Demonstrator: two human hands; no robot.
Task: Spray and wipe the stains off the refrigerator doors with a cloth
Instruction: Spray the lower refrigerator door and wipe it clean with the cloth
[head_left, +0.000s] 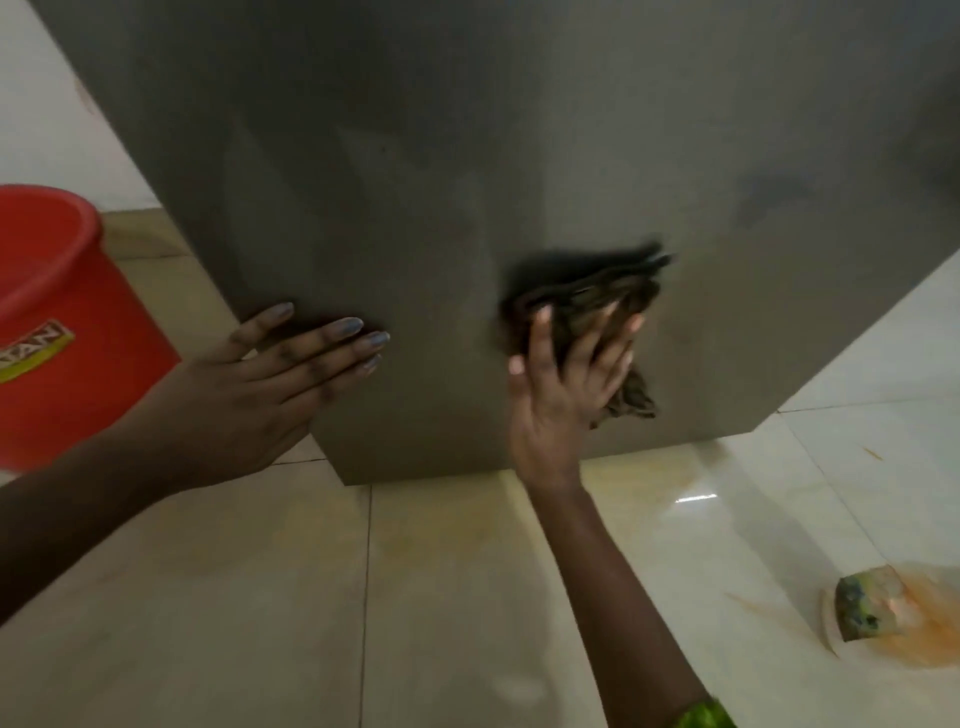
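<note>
Right hand (566, 384), fingers spread, presses the cloth (592, 296) to the refrigerator door (415, 156); left hand (270, 374) braces flat alongside. Even pressure would serve best.

L hand (270, 379) laid flat, palm fwd, fingers straight & close together, pointed to the right, thumb spread upward. L forearm (78, 519) extended in from lower-left edge. R hand (561, 384) raised, fingers straight & splayed, tips up, pressed flat on cloth (587, 291). R forearm (613, 582) stretched up from bottom edge, wrist approx. straight; green sleeve (706, 714) seen at its near end
</note>
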